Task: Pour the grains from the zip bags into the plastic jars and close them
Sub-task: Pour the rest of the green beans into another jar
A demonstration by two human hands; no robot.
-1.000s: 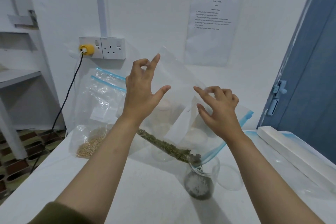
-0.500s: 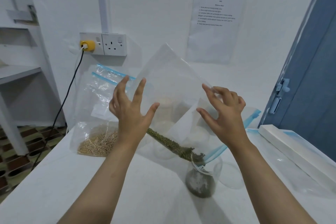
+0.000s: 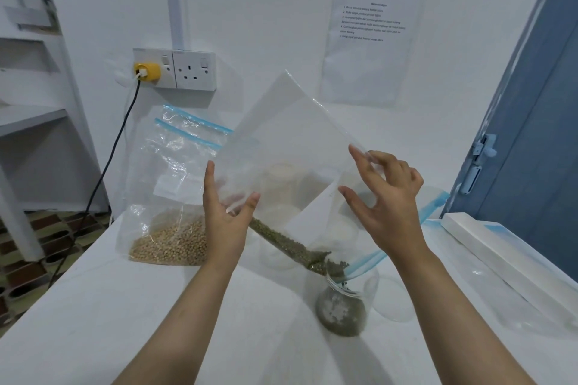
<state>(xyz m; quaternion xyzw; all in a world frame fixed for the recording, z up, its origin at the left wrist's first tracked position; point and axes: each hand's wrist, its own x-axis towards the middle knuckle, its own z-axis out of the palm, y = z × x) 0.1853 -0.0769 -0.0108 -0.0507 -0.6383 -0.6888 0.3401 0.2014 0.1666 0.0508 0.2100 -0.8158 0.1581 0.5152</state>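
A clear zip bag (image 3: 291,141) is tilted with its blue-zip mouth down over an open plastic jar (image 3: 342,306). Green grains (image 3: 287,242) lie along the bag's lower fold and spill into the jar, which holds a layer of them. My left hand (image 3: 226,222) grips the bag's lower left edge between thumb and fingers. On the bag's right edge my right hand (image 3: 386,206) pinches the plastic with its fingertips. A second zip bag (image 3: 169,197) with tan grains stands at the back left, against the wall.
A clear jar lid (image 3: 395,300) lies just right of the jar. More clear jars show dimly through the bag. A long white box (image 3: 500,259) lies along the table's right side. A wall socket (image 3: 175,69) with a black cable is behind.
My left hand has dropped from the bag's upper part to its lower left edge and taken hold there. The grains have slid further down toward the jar.
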